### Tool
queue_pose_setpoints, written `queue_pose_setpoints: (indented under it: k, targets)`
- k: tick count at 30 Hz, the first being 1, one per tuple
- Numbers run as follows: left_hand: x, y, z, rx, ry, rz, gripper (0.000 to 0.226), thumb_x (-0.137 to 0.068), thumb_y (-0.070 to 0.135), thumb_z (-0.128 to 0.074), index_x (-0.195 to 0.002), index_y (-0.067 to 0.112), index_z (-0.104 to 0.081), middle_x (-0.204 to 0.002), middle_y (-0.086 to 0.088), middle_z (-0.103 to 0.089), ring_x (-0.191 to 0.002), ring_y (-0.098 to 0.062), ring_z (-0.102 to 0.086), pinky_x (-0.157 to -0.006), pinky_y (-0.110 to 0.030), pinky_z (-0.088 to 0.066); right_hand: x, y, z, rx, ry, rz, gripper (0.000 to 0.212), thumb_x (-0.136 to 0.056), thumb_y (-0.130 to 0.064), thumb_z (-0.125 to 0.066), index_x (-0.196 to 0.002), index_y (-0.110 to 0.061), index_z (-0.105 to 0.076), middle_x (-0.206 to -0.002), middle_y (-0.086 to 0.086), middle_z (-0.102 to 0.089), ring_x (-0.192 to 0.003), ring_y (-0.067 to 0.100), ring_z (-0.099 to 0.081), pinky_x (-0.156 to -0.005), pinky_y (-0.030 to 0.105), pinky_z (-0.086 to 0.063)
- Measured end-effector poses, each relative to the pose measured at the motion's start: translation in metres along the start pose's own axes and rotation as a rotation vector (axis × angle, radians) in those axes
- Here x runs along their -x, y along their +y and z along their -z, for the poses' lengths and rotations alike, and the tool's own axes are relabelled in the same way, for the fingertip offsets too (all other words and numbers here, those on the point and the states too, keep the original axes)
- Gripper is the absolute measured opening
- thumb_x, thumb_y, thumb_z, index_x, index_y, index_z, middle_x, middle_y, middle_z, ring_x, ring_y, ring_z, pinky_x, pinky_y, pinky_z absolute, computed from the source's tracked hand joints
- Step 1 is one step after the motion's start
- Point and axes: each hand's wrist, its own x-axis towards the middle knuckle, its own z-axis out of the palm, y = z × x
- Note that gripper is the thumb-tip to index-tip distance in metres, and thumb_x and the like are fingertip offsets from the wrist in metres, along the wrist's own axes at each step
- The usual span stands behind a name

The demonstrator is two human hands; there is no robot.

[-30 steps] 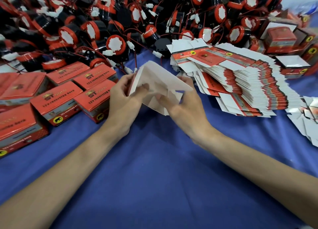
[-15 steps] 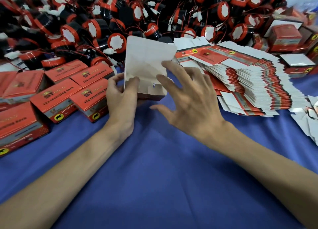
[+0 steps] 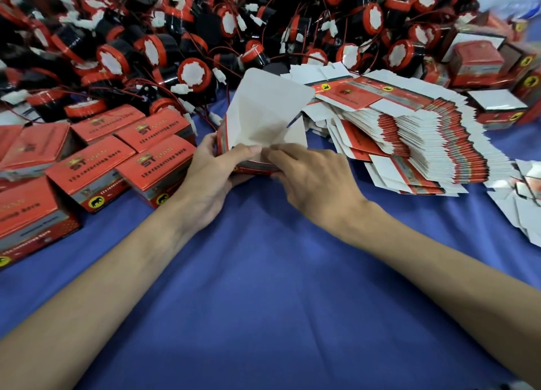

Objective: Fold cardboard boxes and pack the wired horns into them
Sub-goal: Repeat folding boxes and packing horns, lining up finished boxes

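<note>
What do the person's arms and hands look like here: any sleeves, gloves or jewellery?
The left forearm and right forearm are bare to the frame's edge; no sleeve shows. The left hand and right hand wear no gloves, and no ring, watch or wristband is visible on either.
</note>
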Motion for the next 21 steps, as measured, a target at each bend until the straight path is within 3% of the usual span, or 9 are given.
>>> queue_pose_setpoints:
  k: [5,10,13,15,17,19,21]
  targets:
    - [-0.001,0.0,0.002,0.039,-0.039,0.013,0.023,-0.087,-0.003,-0.06,-0.107,0.007,-0.052,-0.082,-0.004,-0.072,-0.077,-0.017,-0.071,-0.068,-0.028,-0.058,-0.001,0.0,-0.005,-0.054,0.015,0.001,0.032,-0.089,-0.004,-0.055,-0.118,-0.014,-0.062,-0.122,-0.002,-0.061,-0.093,0.034,-0.061,-0.066,0.045,-0.051]
    - [-0.001,-0.009,0.0,-0.074,0.051,-0.061,0.012,-0.094,0.011,-0.058,-0.105,0.017,-0.055,-0.099,-0.003,-0.07,-0.092,-0.018,-0.07,-0.08,-0.037,-0.059,0.0,0.004,-0.008,-0.07,0.02,0.024,0.022,-0.089,-0.002,-0.053,-0.105,-0.01,-0.066,-0.093,0.006,-0.065,-0.076,0.037,-0.057,-0.057,0.043,-0.046]
    - [0.001,-0.013,-0.003,-0.261,0.188,-0.139,0.016,-0.1,0.027,-0.049,-0.114,0.021,-0.056,-0.115,-0.004,-0.066,-0.106,-0.021,-0.064,-0.092,-0.047,-0.054,0.0,0.002,-0.005,-0.046,0.112,0.091,0.029,-0.068,0.013,-0.063,-0.088,-0.007,-0.07,-0.071,0.006,-0.064,-0.052,0.03,-0.039,-0.041,0.031,-0.036]
    - [0.0,-0.014,-0.002,-0.335,0.249,-0.178,0.026,-0.098,0.021,-0.044,-0.121,0.017,-0.056,-0.117,-0.004,-0.064,-0.109,-0.023,-0.061,-0.094,-0.049,-0.051,0.002,0.0,-0.003,-0.032,0.179,0.139,0.038,-0.054,0.017,-0.067,-0.081,-0.008,-0.072,-0.06,0.004,-0.061,-0.046,0.026,-0.034,-0.039,0.023,-0.026]
    - [-0.001,-0.015,-0.002,-0.365,0.29,-0.196,0.036,-0.093,0.01,-0.04,-0.124,0.016,-0.055,-0.113,-0.002,-0.064,-0.106,-0.02,-0.061,-0.091,-0.043,-0.054,0.003,-0.003,-0.002,-0.026,0.201,0.186,0.044,-0.052,0.018,-0.067,-0.086,-0.009,-0.074,-0.064,0.003,-0.065,-0.046,0.028,-0.048,-0.04,0.021,-0.026]
    - [0.0,-0.014,-0.003,-0.322,0.308,-0.203,0.04,-0.092,0.002,-0.036,-0.125,0.017,-0.055,-0.112,-0.002,-0.064,-0.101,-0.016,-0.062,-0.077,-0.027,-0.057,0.004,-0.005,0.0,-0.039,0.239,0.216,0.048,-0.056,0.018,-0.066,-0.094,-0.01,-0.074,-0.084,0.003,-0.073,-0.055,0.031,-0.058,-0.038,0.024,-0.033]
    - [0.002,-0.012,-0.004,-0.266,0.315,-0.197,0.044,-0.091,-0.002,-0.035,-0.124,0.017,-0.056,-0.113,-0.005,-0.065,-0.1,-0.019,-0.063,-0.077,-0.033,-0.059,0.004,-0.006,0.004,-0.012,0.311,0.224,0.055,-0.061,0.016,-0.067,-0.108,-0.013,-0.073,-0.112,0.004,-0.07,-0.061,0.03,-0.06,-0.039,0.027,-0.04]
